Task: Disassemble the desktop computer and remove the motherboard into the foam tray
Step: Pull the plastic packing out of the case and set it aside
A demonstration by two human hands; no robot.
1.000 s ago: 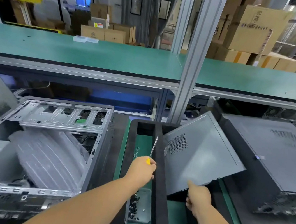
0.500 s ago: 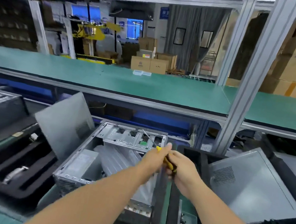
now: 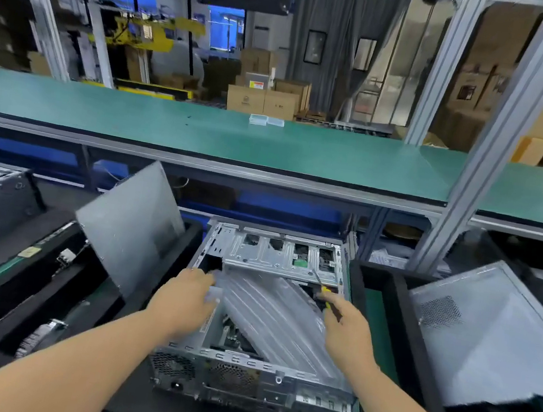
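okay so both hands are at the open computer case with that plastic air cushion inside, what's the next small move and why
Probably lift the clear ribbed plastic air cushion up and out of the open grey metal computer case. It lies diagonally across the inside and hides most of what sits beneath. The left hand already grips its left edge, while the right hand, holding the yellow-handled screwdriver, is at its right edge.

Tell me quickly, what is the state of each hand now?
Left hand: grips the edge of the clear air-cushion packing inside the open computer case.
Right hand: holds the yellow-handled screwdriver.
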